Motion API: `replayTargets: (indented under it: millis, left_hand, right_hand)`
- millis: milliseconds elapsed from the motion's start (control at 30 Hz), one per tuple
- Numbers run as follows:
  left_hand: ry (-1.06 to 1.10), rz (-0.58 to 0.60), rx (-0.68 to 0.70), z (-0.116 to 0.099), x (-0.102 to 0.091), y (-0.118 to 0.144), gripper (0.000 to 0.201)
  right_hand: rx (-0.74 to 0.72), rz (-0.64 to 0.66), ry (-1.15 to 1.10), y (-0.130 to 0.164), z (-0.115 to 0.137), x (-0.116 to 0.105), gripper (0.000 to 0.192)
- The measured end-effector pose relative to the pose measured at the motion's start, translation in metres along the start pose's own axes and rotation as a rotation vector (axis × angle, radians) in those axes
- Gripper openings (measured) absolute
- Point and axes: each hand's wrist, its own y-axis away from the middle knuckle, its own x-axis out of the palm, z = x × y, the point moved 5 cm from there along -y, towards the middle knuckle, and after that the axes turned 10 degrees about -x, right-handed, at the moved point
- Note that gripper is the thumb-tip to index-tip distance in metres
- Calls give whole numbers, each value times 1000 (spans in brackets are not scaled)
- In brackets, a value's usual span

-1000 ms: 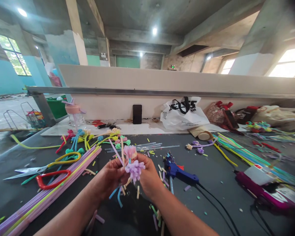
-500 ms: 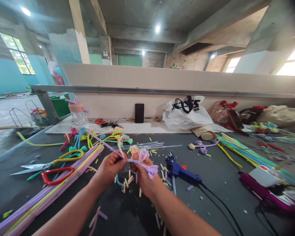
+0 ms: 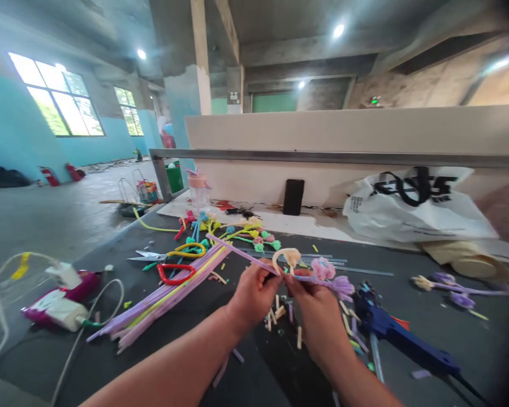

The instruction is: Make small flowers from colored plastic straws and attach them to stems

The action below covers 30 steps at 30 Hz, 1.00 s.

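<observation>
My left hand (image 3: 254, 291) is closed in a pinch around a long purple pipe cleaner (image 3: 248, 256), which slants up to the left. Close beside it, my right hand (image 3: 316, 308) pinches the stems of a small pipe-cleaner flower sprig. On this sprig are a pink flower (image 3: 323, 268), a purple flower (image 3: 343, 287) and a cream flower (image 3: 292, 258). A cream stem (image 3: 279, 257) arches over between the two hands. The fingers hide the place where the stems meet.
A blue glue gun (image 3: 407, 333) lies right of my hands. At left are scissors (image 3: 176, 273), a pipe-cleaner bundle (image 3: 182, 289) and finished coloured flowers (image 3: 258, 240). Behind stand a phone (image 3: 293, 196), a jar-like cup (image 3: 198, 189) and a white bag (image 3: 415, 209). Cut bits litter the table.
The view has swung left, so the table things sit farther right. The cream stem now bends into an arch, with its flower above my fingers. Both hands keep their hold.
</observation>
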Motion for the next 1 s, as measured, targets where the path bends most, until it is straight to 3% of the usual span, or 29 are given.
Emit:
replayTargets:
  millis: [133,233,400,567,667,867,1000]
  left_hand:
    - [-102,-15,64,-5,-2,0,11]
    - [-68,0,59,-3,-1,0,11]
    - [142,-9,-142,10,5,1,12]
    - [398,75,-337,10,13,3,19]
    - [412,62,-357,7,12,4,20]
    - [281,27,-280,8,7,4,19]
    - [299,36,-271,14,7,2,17]
  right_hand:
    - [-53,21,200,0,17,0,29]
    - [-57,15,227,0,25,0,28]
    - [-5,6,-42,3,19,4,24]
    - [25,-75,-218,4,2,1,23]
    - [5,-142,-166,6,-3,-3,23]
    - [-7,-26,-12,3,-3,-1,25]
    - [-42,-52,204,2,5,-5,26]
